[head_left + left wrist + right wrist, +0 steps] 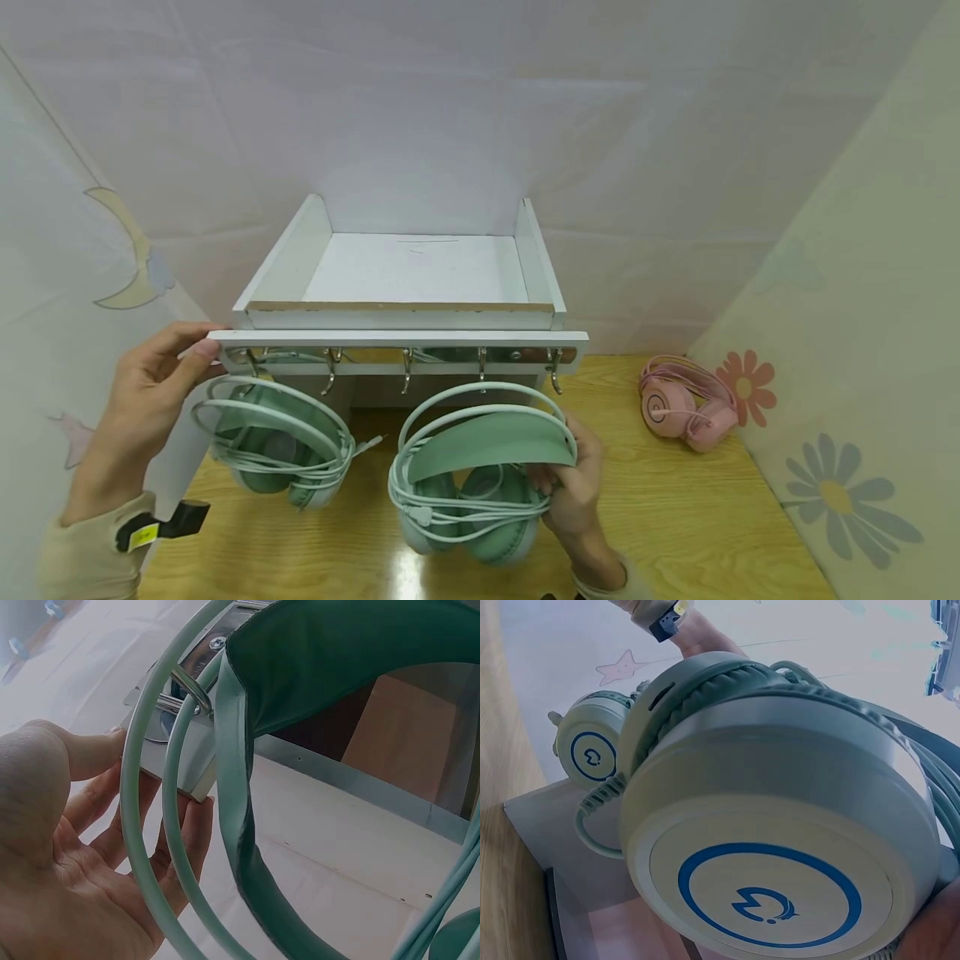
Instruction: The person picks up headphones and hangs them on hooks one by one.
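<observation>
My left hand (153, 379) pinches the left end of a white hook rail (397, 337), thumb in front and fingers behind. Green headphones (258, 482) with a wound cable hang from the leftmost hook, close below that hand; their headband (131, 772) crosses the hook in the left wrist view. A second pair of green headphones (491, 442), cable wrapped round the cups, is held by my right hand (581, 492) at its right side. It is just below the rail's right half, in front of the hooks. Its ear cup (780, 780) fills the right wrist view and hides most of the right hand.
Behind the rail stands a white open-topped shelf (420, 267). Several metal hooks (407, 371) line the rail's front. Pink headphones (663, 408) lie at the right on the wooden table (660, 517), near the patterned side curtain (847, 333).
</observation>
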### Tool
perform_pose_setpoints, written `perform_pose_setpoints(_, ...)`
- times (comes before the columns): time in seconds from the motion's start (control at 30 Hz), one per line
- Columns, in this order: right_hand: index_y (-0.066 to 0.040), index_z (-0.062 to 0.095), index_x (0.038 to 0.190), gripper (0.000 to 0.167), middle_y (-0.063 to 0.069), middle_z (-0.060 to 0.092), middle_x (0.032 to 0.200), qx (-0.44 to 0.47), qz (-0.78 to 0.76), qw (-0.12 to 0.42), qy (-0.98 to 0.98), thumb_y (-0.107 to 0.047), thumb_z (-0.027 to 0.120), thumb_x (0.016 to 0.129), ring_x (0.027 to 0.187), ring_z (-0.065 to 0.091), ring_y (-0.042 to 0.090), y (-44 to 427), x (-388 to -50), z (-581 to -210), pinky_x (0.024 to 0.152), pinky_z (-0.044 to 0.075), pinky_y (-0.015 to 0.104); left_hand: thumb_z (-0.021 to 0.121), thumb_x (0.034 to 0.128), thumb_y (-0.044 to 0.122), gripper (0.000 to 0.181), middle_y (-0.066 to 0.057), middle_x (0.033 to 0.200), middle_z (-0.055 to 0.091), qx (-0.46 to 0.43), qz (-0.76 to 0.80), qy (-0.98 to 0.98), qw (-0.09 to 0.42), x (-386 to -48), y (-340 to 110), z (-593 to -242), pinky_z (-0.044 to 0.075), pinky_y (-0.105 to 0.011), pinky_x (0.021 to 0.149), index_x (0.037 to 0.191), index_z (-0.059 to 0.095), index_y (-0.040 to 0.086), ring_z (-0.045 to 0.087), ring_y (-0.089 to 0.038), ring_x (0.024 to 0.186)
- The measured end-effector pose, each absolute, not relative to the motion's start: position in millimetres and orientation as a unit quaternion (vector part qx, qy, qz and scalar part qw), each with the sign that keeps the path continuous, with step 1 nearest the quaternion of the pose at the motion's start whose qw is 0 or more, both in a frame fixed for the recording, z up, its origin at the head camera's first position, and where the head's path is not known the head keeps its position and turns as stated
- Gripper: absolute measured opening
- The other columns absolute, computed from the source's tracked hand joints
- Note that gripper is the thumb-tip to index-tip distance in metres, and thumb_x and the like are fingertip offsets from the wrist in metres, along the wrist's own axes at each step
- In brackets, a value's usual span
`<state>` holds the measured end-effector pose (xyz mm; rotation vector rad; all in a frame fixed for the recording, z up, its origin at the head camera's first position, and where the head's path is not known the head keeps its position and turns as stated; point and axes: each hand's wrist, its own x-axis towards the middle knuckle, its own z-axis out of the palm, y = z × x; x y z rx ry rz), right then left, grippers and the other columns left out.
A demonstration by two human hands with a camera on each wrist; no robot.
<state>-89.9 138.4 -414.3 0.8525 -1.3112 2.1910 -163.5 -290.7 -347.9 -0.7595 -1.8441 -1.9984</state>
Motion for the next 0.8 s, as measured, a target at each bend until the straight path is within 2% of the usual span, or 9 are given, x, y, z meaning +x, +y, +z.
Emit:
perform_pose_setpoints(0.27, -0.009, 0.058, 0.089, 0.052, 0.006, 0.028, 0.050, 0.308, 0.793, 0.223, -0.476, 0.027, 0.023, 0.080, 0.035, 0.024, 0.018, 131, -92, -414, 0.028, 0.025, 0.027, 0.047, 0.1049, -0.018, 0.030, -0.006, 0.120, 0.073, -0.246, -0.704, -0.647, 0.159, -162, -288, -346, 0.063, -0.019, 0.089, 0.125, 0.069, -0.012, 0.074, -0.010, 0.102)
perform_pose_setpoints(0.33, -0.007, 0.057, 0.088, 0.049, 0.006, 0.029, 0.050, 0.305, 0.793, 0.224, -0.479, 0.027, 0.024, 0.080, 0.035, 0.024, 0.019, 129, -92, -413, 0.028, 0.025, 0.027, 0.047, 0.1048, -0.018, 0.030, -0.006, 0.120, 0.073, -0.248, -0.704, -0.646, 0.160, -162, -288, -347, 0.063, -0.018, 0.089, 0.126, 0.068, -0.014, 0.074, -0.010, 0.103)
perform_pose_setpoints(0.47, 0.003, 0.047, 0.080, 0.030, 0.007, 0.028, 0.049, 0.291, 0.789, 0.223, -0.494, 0.026, 0.028, 0.081, 0.034, 0.024, 0.020, 124, -91, -412, 0.028, 0.025, 0.027, 0.047, 0.1052, -0.018, 0.030, -0.006, 0.120, 0.073, -0.253, -0.699, -0.648, 0.164, -163, -287, -347, 0.063, -0.018, 0.089, 0.126, 0.068, -0.013, 0.073, -0.010, 0.104)
perform_pose_setpoints(0.57, 0.011, 0.043, 0.081, 0.019, 0.008, 0.028, 0.048, 0.283, 0.786, 0.220, -0.503, 0.024, 0.031, 0.083, 0.034, 0.024, 0.021, 121, -90, -412, 0.027, 0.025, 0.027, 0.047, 0.1055, -0.018, 0.031, -0.007, 0.121, 0.072, -0.255, -0.696, -0.651, 0.166, -162, -288, -348, 0.063, -0.018, 0.089, 0.125, 0.070, -0.010, 0.073, -0.009, 0.104)
perform_pose_setpoints(0.67, 0.015, 0.045, 0.084, 0.016, 0.008, 0.029, 0.048, 0.284, 0.786, 0.217, -0.504, 0.023, 0.032, 0.082, 0.034, 0.024, 0.021, 118, -91, -413, 0.027, 0.025, 0.026, 0.047, 0.1055, -0.017, 0.031, -0.007, 0.122, 0.072, -0.255, -0.695, -0.651, 0.167, -162, -288, -348, 0.063, -0.018, 0.088, 0.124, 0.071, -0.009, 0.072, -0.009, 0.104)
perform_pose_setpoints(0.8, 0.014, 0.048, 0.086, 0.017, 0.008, 0.029, 0.048, 0.278, 0.785, 0.212, -0.511, 0.022, 0.034, 0.080, 0.034, 0.024, 0.021, 115, -93, -416, 0.027, 0.025, 0.026, 0.047, 0.1055, -0.018, 0.028, -0.005, 0.122, 0.073, -0.259, -0.699, -0.645, 0.169, -163, -287, -348, 0.063, -0.018, 0.089, 0.124, 0.067, -0.015, 0.073, -0.009, 0.104)
